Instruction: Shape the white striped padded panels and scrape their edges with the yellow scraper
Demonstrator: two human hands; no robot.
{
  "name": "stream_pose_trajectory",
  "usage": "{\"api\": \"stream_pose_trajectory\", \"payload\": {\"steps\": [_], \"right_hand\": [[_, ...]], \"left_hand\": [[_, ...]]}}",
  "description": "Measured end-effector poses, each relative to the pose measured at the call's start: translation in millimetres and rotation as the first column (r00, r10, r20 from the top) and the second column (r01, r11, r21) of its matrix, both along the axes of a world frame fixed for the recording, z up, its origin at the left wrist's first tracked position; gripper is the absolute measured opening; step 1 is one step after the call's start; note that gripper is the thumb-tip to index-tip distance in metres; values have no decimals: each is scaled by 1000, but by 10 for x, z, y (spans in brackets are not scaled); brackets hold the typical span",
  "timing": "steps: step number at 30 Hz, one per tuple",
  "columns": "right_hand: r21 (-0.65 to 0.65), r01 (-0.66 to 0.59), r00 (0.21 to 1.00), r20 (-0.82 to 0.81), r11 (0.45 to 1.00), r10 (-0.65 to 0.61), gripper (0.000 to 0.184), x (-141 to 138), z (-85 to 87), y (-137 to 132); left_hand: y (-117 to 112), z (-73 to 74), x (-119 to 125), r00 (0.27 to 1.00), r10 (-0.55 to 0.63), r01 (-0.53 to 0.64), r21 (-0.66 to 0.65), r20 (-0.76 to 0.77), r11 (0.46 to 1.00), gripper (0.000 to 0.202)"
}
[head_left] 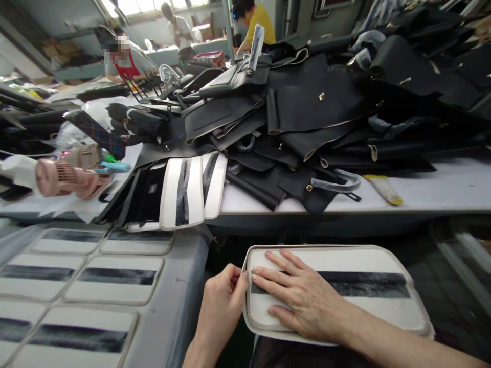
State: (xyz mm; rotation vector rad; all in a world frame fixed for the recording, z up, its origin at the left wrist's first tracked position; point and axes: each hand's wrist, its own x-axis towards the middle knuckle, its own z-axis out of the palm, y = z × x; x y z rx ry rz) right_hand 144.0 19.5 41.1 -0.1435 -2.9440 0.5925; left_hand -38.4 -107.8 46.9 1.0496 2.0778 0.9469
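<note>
A white panel [364, 260] with rounded corners and a dark band across its middle lies over my lap. It seems to be stacked on another panel, since a second edge shows around it. My right hand [295, 291] rests flat on its left part with the fingers spread. At the panel's left edge, my left hand [226, 294] pinches the rim between thumb and fingers. The fingertips partly hide what is held there.
Similar panels [111, 296] lie in rows on a grey surface at left. Across the white table [441, 189] are black leather pieces [314, 102], two white banded panels [184, 194], a pink fan [57, 176] and a yellow-handled brush [383, 190]. Several people stand behind.
</note>
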Motion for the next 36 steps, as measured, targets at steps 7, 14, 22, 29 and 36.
{"api": "stream_pose_trajectory", "payload": {"steps": [7,14,22,29,36], "right_hand": [[-55,12,1000,-19,998,-13,62,-87,-36,-32],[-115,9,1000,17,993,-7,60,-153,-26,-32],[-132,0,1000,-8,991,-1,58,-209,-55,-36],[-181,36,999,-10,983,-38,74,-258,-76,-60],[-194,69,998,14,979,-68,82,-302,-78,-110]], "left_hand": [[-69,-69,73,973,103,-64,187,-207,980,23],[-152,-36,-34,999,37,-39,69,22,997,25],[-339,-100,-26,996,64,-70,103,66,992,28],[-343,-75,1,976,51,-5,214,-210,977,21],[-425,-82,-48,977,31,8,185,-211,983,22]]}}
